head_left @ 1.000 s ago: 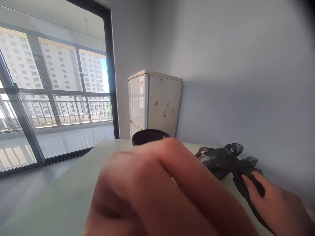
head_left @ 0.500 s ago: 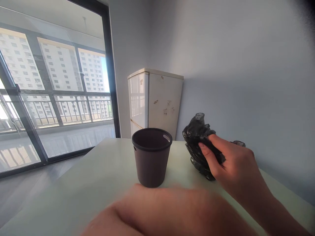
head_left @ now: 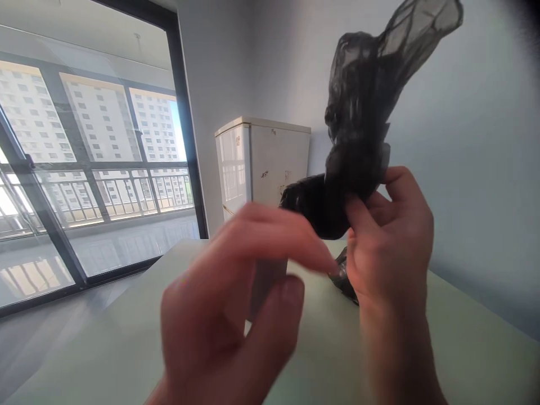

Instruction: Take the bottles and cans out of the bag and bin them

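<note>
A crumpled black plastic bag (head_left: 358, 118) is raised above the table, its thin upper end see-through against the wall. My right hand (head_left: 390, 230) pinches it low down between thumb and fingers. My left hand (head_left: 236, 298) is in front, slightly blurred, with thumb and curled fingers apart and nothing between them. Behind the left hand, the dark plastic bin (head_left: 268, 281) shows only in part through the gap. More black plastic (head_left: 346, 278) lies on the table behind my right hand, partly covered by it.
The pale green table (head_left: 143, 337) spreads out below my hands. Beyond its far edge stands a white fridge (head_left: 274, 149) with worn marks. Dark-framed glass doors (head_left: 97, 169) are on the left, and a grey wall (head_left: 472, 169) rises on the right.
My right hand has lifted the black bag up off the table area, and the bag has stretched upward. My left hand has come up from the bottom edge, now covering most of the bin.
</note>
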`<action>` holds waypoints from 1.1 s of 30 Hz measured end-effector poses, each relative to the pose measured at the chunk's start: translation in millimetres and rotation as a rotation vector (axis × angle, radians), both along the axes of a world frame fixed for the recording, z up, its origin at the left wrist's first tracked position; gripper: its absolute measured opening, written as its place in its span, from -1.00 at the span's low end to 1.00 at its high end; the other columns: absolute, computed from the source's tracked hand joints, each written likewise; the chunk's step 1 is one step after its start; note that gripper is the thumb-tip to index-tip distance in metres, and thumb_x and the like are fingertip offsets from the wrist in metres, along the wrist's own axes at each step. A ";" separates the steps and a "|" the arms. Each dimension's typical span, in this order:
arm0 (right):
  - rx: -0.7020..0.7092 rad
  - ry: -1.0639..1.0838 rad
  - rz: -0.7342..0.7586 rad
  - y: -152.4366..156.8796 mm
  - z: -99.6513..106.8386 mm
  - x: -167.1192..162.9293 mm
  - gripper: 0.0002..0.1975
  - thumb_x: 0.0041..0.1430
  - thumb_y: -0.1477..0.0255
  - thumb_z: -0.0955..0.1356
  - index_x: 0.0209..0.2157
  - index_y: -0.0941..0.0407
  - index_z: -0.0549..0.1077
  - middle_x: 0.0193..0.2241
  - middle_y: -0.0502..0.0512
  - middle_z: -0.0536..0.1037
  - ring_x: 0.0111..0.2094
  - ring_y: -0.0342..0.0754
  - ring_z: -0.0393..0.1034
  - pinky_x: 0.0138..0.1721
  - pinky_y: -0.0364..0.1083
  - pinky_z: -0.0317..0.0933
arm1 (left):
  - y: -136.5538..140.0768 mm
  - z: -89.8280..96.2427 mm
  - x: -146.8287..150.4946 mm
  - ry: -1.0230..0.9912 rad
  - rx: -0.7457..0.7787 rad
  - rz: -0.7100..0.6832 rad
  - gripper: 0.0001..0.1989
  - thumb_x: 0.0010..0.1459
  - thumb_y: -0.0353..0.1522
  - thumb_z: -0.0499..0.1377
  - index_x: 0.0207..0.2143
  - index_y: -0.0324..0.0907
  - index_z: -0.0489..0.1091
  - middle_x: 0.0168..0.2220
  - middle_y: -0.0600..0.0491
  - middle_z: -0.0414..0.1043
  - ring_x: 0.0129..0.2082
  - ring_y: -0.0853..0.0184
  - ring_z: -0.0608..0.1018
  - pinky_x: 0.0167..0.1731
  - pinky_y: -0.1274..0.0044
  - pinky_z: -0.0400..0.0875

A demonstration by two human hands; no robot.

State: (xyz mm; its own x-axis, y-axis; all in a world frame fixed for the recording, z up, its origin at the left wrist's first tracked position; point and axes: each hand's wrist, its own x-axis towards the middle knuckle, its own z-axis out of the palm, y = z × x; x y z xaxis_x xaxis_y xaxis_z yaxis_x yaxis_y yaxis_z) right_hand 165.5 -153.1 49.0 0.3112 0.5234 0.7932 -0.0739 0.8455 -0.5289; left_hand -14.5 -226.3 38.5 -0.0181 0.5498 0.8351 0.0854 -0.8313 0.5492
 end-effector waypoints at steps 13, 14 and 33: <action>-0.268 -0.176 0.600 18.6 -6.2 23.3 -0.67 0.12 0.37 0.53 -0.05 0.02 0.57 -0.16 0.05 0.63 -0.14 0.02 0.52 -0.14 -0.03 0.44 | 85.2 7.5 5.2 0.105 -0.175 -0.286 -0.84 0.29 -0.24 0.27 -0.29 -0.13 0.48 -0.17 0.01 0.58 -0.13 0.21 0.60 -0.15 0.45 0.53; -0.293 -0.157 0.632 21.8 -5.4 26.5 -0.64 0.12 0.39 0.52 -0.01 0.02 0.55 -0.16 0.04 0.62 -0.18 -0.01 0.51 -0.18 -0.05 0.42 | 86.7 8.8 3.4 0.057 -0.183 -0.288 -0.84 0.28 -0.24 0.28 -0.30 -0.13 0.46 -0.11 0.01 0.57 -0.10 0.21 0.59 -0.13 0.45 0.53; 0.073 0.193 0.326 47.3 4.3 65.2 -0.95 0.18 0.32 0.42 -0.32 -0.05 0.58 -0.14 0.00 0.64 0.15 0.09 0.43 0.11 0.13 0.40 | 112.8 20.5 -37.0 0.644 -0.379 -0.277 -0.80 0.21 -0.23 0.32 -0.37 -0.18 0.61 -0.42 0.00 0.52 -0.41 0.32 0.53 -0.46 0.56 0.41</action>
